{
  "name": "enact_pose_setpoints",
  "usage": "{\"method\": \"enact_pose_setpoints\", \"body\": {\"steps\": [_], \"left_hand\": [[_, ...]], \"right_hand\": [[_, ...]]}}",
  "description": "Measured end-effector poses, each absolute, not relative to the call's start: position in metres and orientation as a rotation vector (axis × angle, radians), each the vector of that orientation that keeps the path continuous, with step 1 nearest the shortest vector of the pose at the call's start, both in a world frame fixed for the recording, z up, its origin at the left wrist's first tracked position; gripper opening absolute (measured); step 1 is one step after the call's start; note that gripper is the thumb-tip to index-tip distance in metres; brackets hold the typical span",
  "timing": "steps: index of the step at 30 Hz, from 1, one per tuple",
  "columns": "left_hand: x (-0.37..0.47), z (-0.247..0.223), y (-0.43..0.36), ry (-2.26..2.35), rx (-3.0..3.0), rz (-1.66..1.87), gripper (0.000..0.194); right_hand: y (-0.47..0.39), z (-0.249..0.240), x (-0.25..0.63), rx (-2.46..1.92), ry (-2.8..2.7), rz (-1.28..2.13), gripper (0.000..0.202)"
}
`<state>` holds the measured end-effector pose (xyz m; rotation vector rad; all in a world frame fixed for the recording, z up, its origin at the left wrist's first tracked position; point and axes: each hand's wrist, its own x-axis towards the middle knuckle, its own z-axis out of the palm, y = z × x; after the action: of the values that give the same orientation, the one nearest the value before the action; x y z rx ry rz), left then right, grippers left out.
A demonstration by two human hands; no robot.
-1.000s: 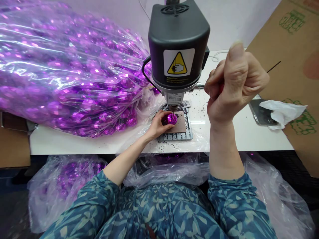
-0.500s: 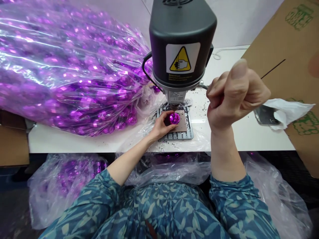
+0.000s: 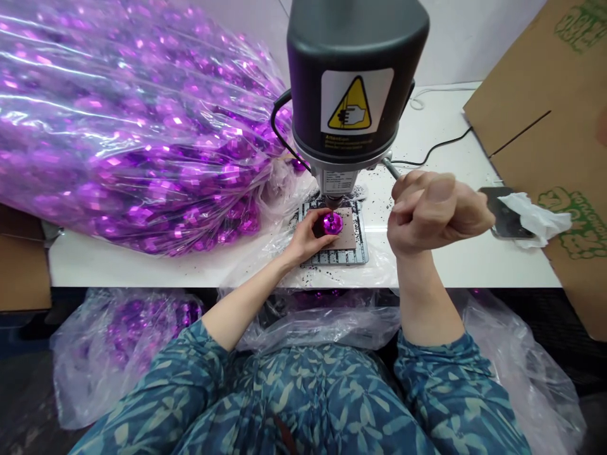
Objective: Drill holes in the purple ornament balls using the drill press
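Note:
Between the thumb and fingers of my left hand point(image 3: 307, 239) is a shiny purple faceted ball point(image 3: 333, 223). It rests on a square board point(image 3: 348, 239) on the slotted metal base point(image 3: 361, 253) of a drill press point(image 3: 346, 82). Directly above the ball is the drill's chuck point(image 3: 334, 202); whether the bit is inside the ball I cannot tell. My right hand point(image 3: 429, 212) is closed around the end of the drill press lever point(image 3: 389, 167), and its fingers hide the grip.
A large clear bag of purple faceted balls point(image 3: 142, 145) fills the left of the white table point(image 3: 118, 268). On the right are a phone point(image 3: 507, 215), a crumpled tissue point(image 3: 543, 218) and a cardboard box point(image 3: 535, 126). Dark shavings lie around the base. Another bag point(image 3: 123, 341) hangs below the table edge.
My right hand has come down and slightly left with the lever, uncovering a black cable behind it. My left hand stays on the ball. The view has shifted a little.

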<state>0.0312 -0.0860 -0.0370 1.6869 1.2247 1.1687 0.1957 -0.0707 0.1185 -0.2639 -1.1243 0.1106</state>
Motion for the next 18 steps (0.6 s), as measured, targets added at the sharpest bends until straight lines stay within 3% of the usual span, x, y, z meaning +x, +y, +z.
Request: {"method": "enact_pose_setpoints", "body": {"steps": [8, 14, 18], "left_hand": [[0.030, -0.034, -0.088, 1.219, 1.674, 1.158, 0.063], [0.035, -0.029, -0.088, 1.226, 1.674, 1.188, 0.062], [0.033, -0.010, -0.116, 1.366, 1.672, 1.241, 0.055]], "right_hand": [[-0.062, 0.102, 0.198, -0.039, -1.238, -0.001, 0.051], [-0.071, 0.162, 0.188, -0.445, -1.115, 0.209, 0.054], [-0.065, 0.192, 0.186, -0.438, -1.176, 0.343, 0.056]]}}
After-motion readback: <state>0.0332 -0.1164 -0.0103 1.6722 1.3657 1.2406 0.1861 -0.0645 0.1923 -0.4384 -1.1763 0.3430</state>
